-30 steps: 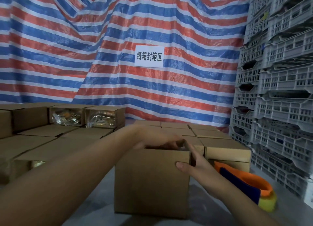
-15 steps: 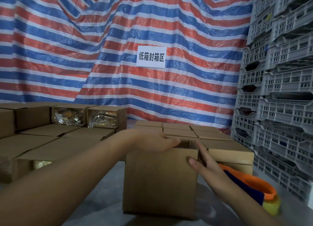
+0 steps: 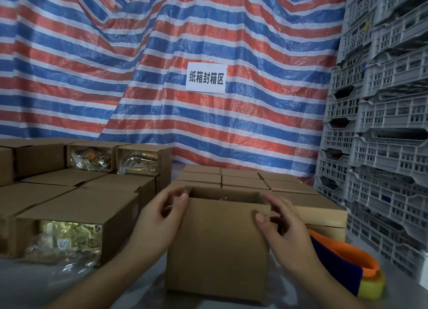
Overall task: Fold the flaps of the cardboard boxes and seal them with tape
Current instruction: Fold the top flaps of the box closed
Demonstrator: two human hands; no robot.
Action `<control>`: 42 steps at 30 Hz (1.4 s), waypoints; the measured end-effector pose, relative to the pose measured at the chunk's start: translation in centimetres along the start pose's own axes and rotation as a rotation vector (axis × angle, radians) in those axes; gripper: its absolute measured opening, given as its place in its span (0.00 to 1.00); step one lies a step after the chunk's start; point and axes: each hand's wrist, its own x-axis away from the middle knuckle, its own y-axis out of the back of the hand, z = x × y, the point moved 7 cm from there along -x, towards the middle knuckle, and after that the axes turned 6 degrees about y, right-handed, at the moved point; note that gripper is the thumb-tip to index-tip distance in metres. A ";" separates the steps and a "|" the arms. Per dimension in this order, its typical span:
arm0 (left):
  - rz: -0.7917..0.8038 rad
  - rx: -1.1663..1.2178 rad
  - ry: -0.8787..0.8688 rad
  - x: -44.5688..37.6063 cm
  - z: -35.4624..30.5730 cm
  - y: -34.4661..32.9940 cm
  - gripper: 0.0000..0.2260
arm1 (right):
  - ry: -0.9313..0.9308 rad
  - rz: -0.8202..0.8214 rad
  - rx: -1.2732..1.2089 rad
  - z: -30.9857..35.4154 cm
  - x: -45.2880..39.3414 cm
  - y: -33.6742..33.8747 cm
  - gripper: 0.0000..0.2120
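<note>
A brown cardboard box (image 3: 217, 246) stands upright in front of me on the grey table, its top open and something shiny just visible inside. My left hand (image 3: 162, 213) grips the box's upper left corner, fingertips curled at the rim. My right hand (image 3: 284, 230) holds the upper right corner, thumb on the front face and fingers around the right side. An orange and blue tape dispenser (image 3: 345, 260) with a yellow roll (image 3: 372, 285) lies on the table to the right of the box, touched by neither hand.
Open-sided boxes (image 3: 76, 216) with plastic-wrapped goods are stacked on the left. Closed boxes (image 3: 243, 181) sit in rows behind. Grey plastic crates (image 3: 382, 146) form a wall on the right. A striped tarp (image 3: 162, 77) with a white sign hangs behind.
My left hand came off the top of the box and now grips its left corner. The right hand shifted up along the right edge. The box top now shows open.
</note>
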 end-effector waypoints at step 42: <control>0.453 -0.454 0.030 -3.8 -0.4 -2.6 0.39 | -0.273 0.331 -0.100 -2.2 -3.4 -1.4 0.37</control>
